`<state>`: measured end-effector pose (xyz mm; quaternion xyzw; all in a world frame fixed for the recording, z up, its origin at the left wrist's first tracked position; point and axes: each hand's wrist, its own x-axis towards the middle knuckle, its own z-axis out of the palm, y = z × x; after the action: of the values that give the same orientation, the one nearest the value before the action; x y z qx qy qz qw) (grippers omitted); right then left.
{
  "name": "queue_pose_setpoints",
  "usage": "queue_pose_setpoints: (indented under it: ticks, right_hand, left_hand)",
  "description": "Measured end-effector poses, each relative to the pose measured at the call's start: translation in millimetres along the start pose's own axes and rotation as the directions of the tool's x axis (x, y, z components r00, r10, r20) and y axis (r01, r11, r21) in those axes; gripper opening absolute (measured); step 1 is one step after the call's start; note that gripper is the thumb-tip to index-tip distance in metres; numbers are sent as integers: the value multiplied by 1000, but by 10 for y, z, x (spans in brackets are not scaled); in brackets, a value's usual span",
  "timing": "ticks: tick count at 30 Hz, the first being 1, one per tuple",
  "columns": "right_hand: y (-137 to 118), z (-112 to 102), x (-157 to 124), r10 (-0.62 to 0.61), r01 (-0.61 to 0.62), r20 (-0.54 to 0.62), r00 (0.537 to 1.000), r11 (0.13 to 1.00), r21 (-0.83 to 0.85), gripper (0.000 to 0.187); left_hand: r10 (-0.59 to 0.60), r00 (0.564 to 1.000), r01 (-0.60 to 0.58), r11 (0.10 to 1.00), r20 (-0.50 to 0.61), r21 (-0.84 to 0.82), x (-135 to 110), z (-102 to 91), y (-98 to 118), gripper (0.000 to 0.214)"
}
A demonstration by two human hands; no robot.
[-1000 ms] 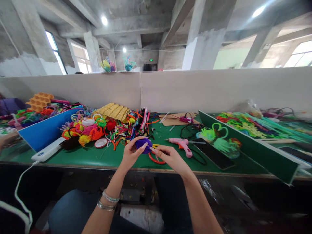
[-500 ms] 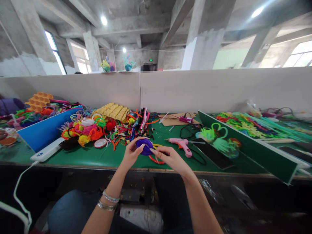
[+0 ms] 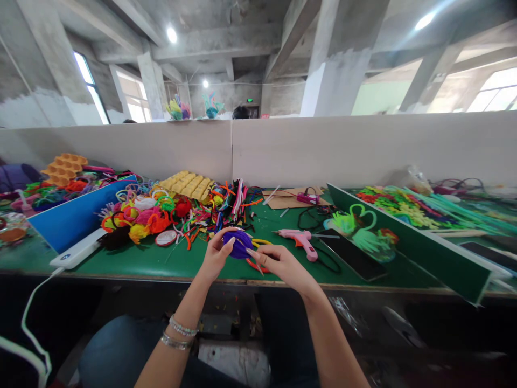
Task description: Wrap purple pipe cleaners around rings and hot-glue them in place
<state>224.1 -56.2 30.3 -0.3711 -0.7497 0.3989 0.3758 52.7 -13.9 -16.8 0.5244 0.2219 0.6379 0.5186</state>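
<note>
A rounded purple bundle [image 3: 239,245], seemingly of coiled fuzzy pipe cleaners, is held just above the table's front edge. Around its left side wraps my left hand [image 3: 216,254], thumb lying across the front. At the right edge of the bundle my right hand [image 3: 278,264] is closed in a pinch, fingertips against the strands. Yellow strands [image 3: 262,242] and a red-orange loop [image 3: 258,265] show beside and below the right fingers; whether they touch the bundle I cannot tell.
Right of my hands lie a pink glue gun [image 3: 299,240] and a black phone [image 3: 351,256]. A colourful pipe-cleaner heap [image 3: 149,213] and yellow egg tray [image 3: 189,186] are on the left. Blue [image 3: 84,213] and green [image 3: 407,242] boards flank the area; a white power strip [image 3: 76,250] sits left.
My left thumb has slid a little up and left over the purple bundle, showing more of its front. The bundle has shifted slightly left; my right hand has hardly moved.
</note>
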Motion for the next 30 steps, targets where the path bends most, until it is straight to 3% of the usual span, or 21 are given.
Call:
queue_pose_setpoints:
  ticks: [7,17,30]
  right_hand:
    - [11,-14,12,67,-78,100,993,991,105,47]
    - [7,-9,20,-4,4,-4,1000,1000,27,47]
    - [-53,7,10,54,-59,58,997,994,97,51]
  left_hand:
    - [-1,1000,0,1000,-11,-25,17,-9,1,36]
    - [4,1000,-4,998,-3,-58,11,-20,16,39]
    - [-42,997,47,996,58,-82,10,-15,25,40]
